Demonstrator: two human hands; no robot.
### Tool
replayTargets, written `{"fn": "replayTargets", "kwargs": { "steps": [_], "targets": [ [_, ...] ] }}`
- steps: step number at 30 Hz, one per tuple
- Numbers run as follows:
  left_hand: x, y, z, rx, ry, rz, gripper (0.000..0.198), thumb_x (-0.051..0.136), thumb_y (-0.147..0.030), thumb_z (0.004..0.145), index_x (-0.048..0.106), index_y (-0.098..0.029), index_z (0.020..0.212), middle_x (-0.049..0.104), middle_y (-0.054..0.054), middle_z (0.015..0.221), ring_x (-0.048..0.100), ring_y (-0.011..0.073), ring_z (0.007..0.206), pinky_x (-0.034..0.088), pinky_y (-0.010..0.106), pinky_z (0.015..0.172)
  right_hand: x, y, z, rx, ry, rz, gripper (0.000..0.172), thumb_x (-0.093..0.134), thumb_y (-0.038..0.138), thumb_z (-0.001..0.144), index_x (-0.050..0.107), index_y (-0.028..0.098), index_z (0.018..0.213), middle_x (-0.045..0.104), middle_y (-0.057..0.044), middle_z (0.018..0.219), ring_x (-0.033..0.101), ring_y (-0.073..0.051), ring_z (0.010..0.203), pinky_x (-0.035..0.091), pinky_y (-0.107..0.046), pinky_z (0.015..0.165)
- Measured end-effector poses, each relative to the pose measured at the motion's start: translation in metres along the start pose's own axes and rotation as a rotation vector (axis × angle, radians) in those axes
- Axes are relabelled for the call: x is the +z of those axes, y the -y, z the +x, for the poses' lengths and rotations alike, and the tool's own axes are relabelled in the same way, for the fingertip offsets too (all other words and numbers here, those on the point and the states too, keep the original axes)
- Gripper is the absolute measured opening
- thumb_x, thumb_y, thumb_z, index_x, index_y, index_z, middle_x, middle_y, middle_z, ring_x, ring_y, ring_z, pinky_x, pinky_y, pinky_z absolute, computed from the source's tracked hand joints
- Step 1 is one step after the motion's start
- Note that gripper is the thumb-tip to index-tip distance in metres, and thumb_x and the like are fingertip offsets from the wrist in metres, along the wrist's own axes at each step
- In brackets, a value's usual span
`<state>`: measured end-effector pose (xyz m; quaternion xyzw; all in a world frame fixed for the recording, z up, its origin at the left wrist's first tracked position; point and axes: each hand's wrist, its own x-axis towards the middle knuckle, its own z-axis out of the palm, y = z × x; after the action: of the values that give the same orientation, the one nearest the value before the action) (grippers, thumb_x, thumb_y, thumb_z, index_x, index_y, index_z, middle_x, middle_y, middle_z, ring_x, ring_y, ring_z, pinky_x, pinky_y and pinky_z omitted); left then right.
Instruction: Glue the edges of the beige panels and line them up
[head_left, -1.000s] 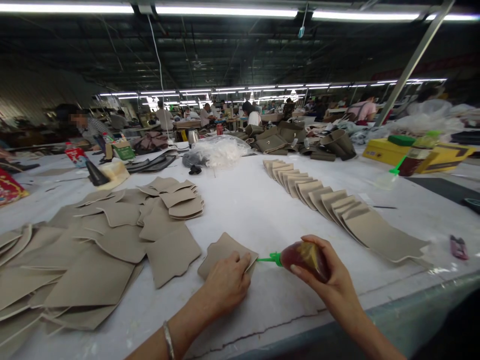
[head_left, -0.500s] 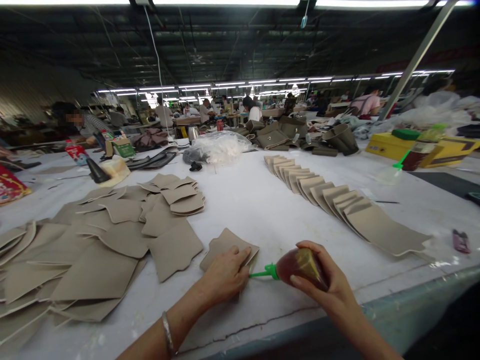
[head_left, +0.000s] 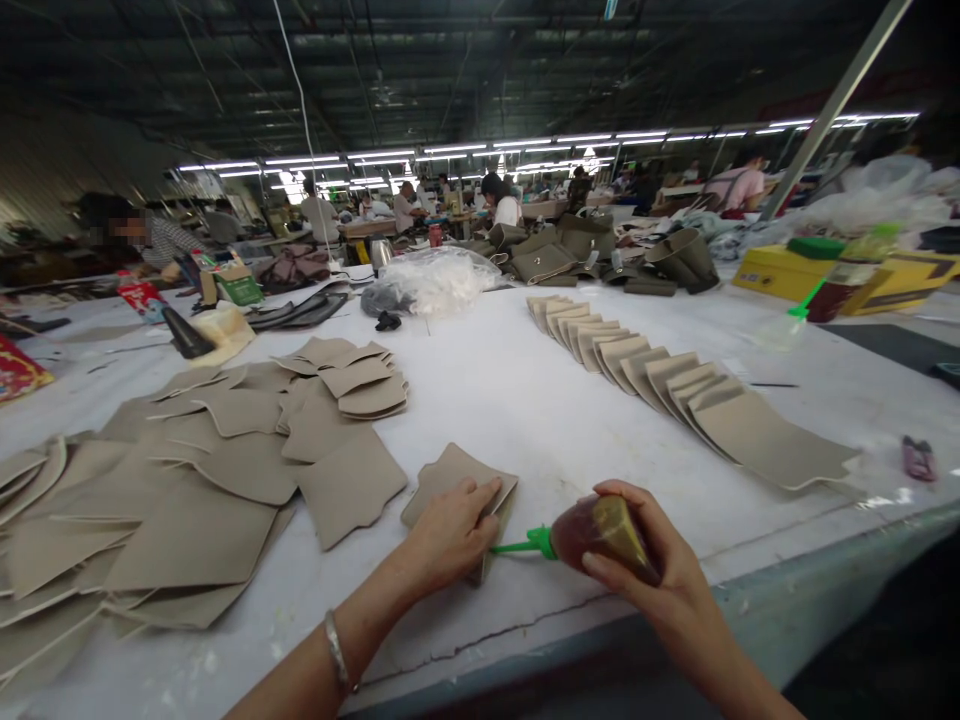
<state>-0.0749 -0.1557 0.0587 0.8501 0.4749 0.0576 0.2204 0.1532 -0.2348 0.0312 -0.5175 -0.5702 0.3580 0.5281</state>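
At lower centre, the left hand [head_left: 448,535] is pressing a taupe panel [head_left: 450,470], hiding its near part; pinching or not, I cannot tell. The right hand [head_left: 667,580] is gripping a squeeze bottle [head_left: 589,535], covering its base. Loose panels [head_left: 191,535] are lying left, a fanned row [head_left: 757,430] right.
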Motion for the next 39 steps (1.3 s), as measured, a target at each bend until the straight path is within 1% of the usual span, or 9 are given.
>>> {"fn": "replayTargets", "kwargs": {
  "steps": [2,6,11,17,22,28,35,37,39],
  "targets": [
    [0.0,0.0,0.0,-0.002,0.001,-0.011,0.048,0.033,-0.026,0.088,0.047,-0.023,0.134,0.059,0.006,0.102,0.059,0.0222,0.091,0.042,0.032,0.081,0.0,0.0,-0.001,0.001,-0.006,0.007,0.05,0.073,0.039,0.078,0.046,0.027,0.119,0.054,-0.002,0.106,0.056,-0.022,0.092,0.044,-0.028,0.079],
    [0.001,0.0,0.0,-0.004,0.0,-0.018,0.049,0.033,-0.025,0.088,0.047,-0.023,0.135,0.059,0.007,0.102,0.058,0.0225,0.092,0.042,0.033,0.081,-0.001,-0.001,-0.002,0.034,0.115,0.086,0.052,0.073,0.039,0.079,0.044,0.028,0.121,0.054,-0.002,0.109,0.056,-0.023,0.095,0.044,-0.029,0.08],
    [0.004,-0.001,-0.001,-0.01,-0.016,-0.007,0.047,0.031,-0.026,0.09,0.048,-0.023,0.133,0.058,0.006,0.1,0.058,0.0213,0.088,0.042,0.031,0.078,-0.001,-0.003,0.003,0.009,-0.011,0.047,0.051,0.075,0.038,0.077,0.046,0.028,0.119,0.054,-0.001,0.106,0.055,-0.022,0.094,0.043,-0.028,0.081],
    [0.005,0.0,0.001,-0.025,-0.01,-0.035,0.048,0.032,-0.026,0.09,0.046,-0.022,0.136,0.057,0.006,0.102,0.057,0.0209,0.092,0.041,0.03,0.081,0.001,-0.005,-0.006,0.056,0.11,0.141,0.053,0.074,0.039,0.078,0.044,0.029,0.121,0.054,-0.001,0.11,0.056,-0.022,0.095,0.044,-0.028,0.081],
    [0.004,-0.001,0.001,-0.04,0.001,-0.04,0.049,0.03,-0.027,0.091,0.045,-0.021,0.137,0.057,0.007,0.103,0.057,0.0207,0.093,0.041,0.03,0.081,-0.003,-0.007,-0.002,0.057,0.011,0.075,0.051,0.074,0.036,0.079,0.045,0.028,0.12,0.055,-0.002,0.111,0.056,-0.021,0.095,0.043,-0.027,0.082],
    [0.004,-0.001,0.004,-0.045,0.014,-0.062,0.05,0.033,-0.026,0.089,0.044,-0.021,0.138,0.057,0.007,0.107,0.058,0.0213,0.095,0.041,0.031,0.085,-0.002,-0.01,-0.002,0.034,0.109,0.16,0.052,0.073,0.036,0.077,0.045,0.028,0.12,0.057,-0.003,0.11,0.057,-0.024,0.098,0.046,-0.028,0.082],
    [0.001,-0.003,0.006,-0.039,0.042,-0.066,0.05,0.031,-0.025,0.09,0.044,-0.024,0.138,0.058,0.006,0.106,0.057,0.0205,0.097,0.041,0.031,0.087,-0.017,-0.017,0.035,-0.132,-0.141,-0.059,0.047,0.073,0.036,0.078,0.049,0.027,0.117,0.054,-0.003,0.11,0.055,-0.023,0.098,0.043,-0.029,0.086],
    [0.001,-0.002,0.006,-0.04,0.042,-0.075,0.05,0.032,-0.024,0.089,0.045,-0.025,0.138,0.059,0.006,0.107,0.057,0.0204,0.097,0.041,0.031,0.089,-0.018,-0.017,0.038,-0.15,-0.163,-0.084,0.047,0.073,0.036,0.079,0.049,0.027,0.117,0.053,-0.003,0.112,0.053,-0.023,0.1,0.042,-0.03,0.087],
    [0.001,-0.002,0.006,-0.043,0.042,-0.086,0.05,0.032,-0.024,0.089,0.045,-0.026,0.138,0.059,0.006,0.108,0.057,0.0203,0.098,0.041,0.031,0.09,-0.018,-0.016,0.036,-0.143,-0.134,-0.066,0.046,0.073,0.035,0.079,0.048,0.026,0.118,0.053,-0.003,0.111,0.054,-0.023,0.098,0.043,-0.03,0.085]
  ]
}}
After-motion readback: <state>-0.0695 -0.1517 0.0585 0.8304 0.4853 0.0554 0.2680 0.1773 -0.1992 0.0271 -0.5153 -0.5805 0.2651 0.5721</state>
